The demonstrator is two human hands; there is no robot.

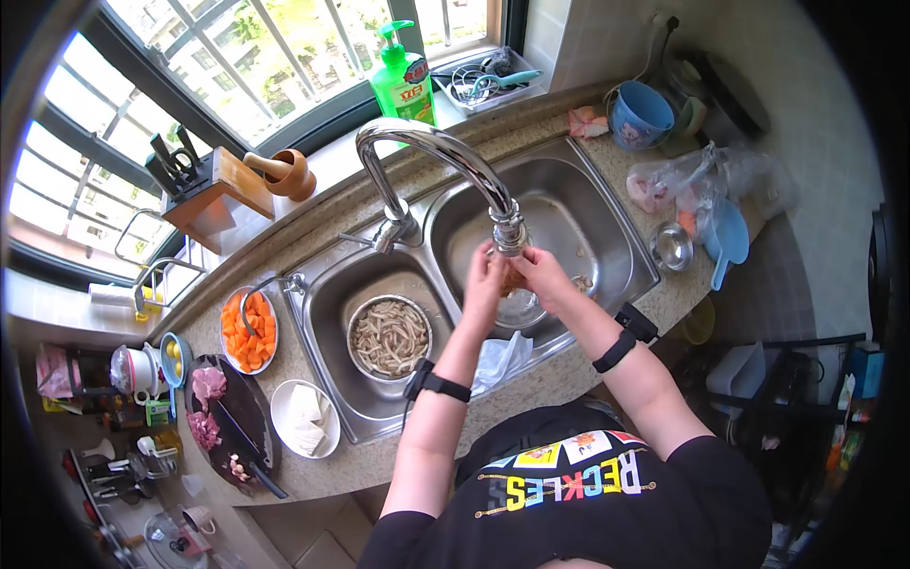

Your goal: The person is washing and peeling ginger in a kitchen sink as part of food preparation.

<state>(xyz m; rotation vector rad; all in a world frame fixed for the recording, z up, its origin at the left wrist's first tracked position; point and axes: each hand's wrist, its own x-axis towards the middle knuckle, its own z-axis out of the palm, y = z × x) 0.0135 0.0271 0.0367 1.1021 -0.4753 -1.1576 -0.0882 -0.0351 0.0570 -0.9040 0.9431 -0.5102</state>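
Observation:
My left hand [484, 289] and my right hand [543, 278] meet under the mouth of the chrome tap [436, 142], over the right basin of the steel sink [607, 232]. The fingers of both hands are closed around a small brownish-orange piece [513, 278], mostly hidden, whose kind I cannot make out. Below them sits a shiny bowl [519, 311], partly covered by my hands, with brownish bits [581, 283] at its right. In the left basin stands a round metal bowl [354, 334] full of pale, thin strips of food [391, 337].
Left of the sink are a plate of carrot chunks [248, 332], a white bowl of tofu-like blocks [305, 422], and a dark board [248, 427] with meat and a knife. A plastic bag [502, 360] lies at the front edge. A blue ladle [728, 245] and small metal bowl [671, 247] stand right.

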